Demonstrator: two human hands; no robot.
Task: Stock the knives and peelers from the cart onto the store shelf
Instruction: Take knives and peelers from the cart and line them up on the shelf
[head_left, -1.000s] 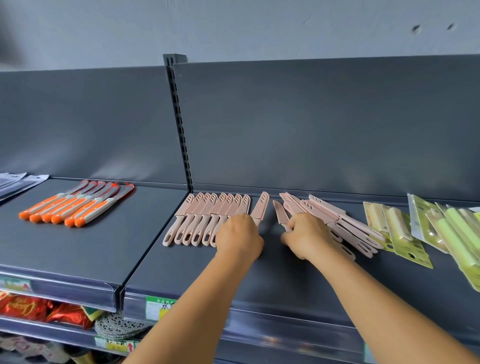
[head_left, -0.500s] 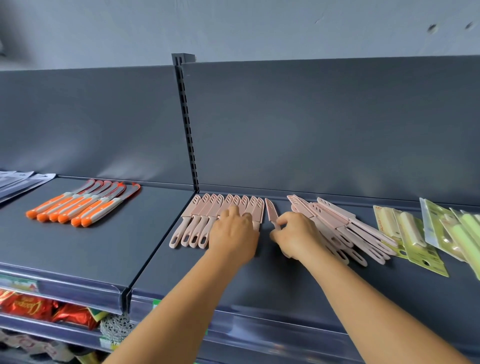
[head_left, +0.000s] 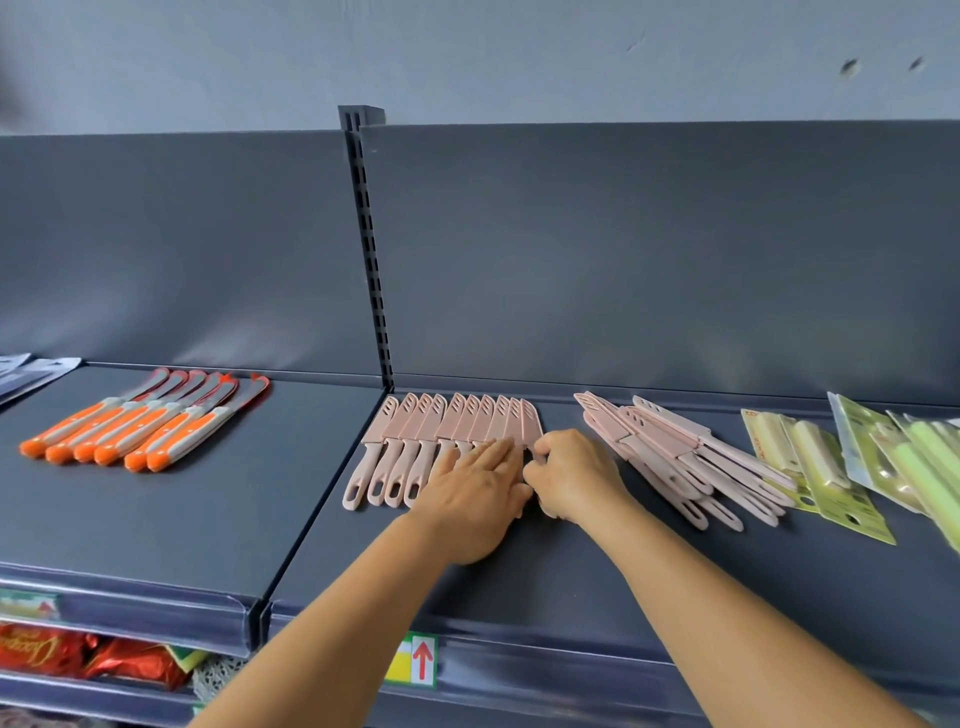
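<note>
Dark grey store shelf. Row of pink sheathed knives lies side by side, sheaths toward back panel, handles toward front edge. Left hand flat on row's right part, fingers straight, pressing handles down. Right hand just beside it, fingers curled, pinching rightmost pink knife at row's end. Loose pile of pink knives near, to right, slanted and overlapping. Green carded peelers further right. Orange-handled knives on left shelf section, well apart.

Head view, looking down, close to shelf
</note>
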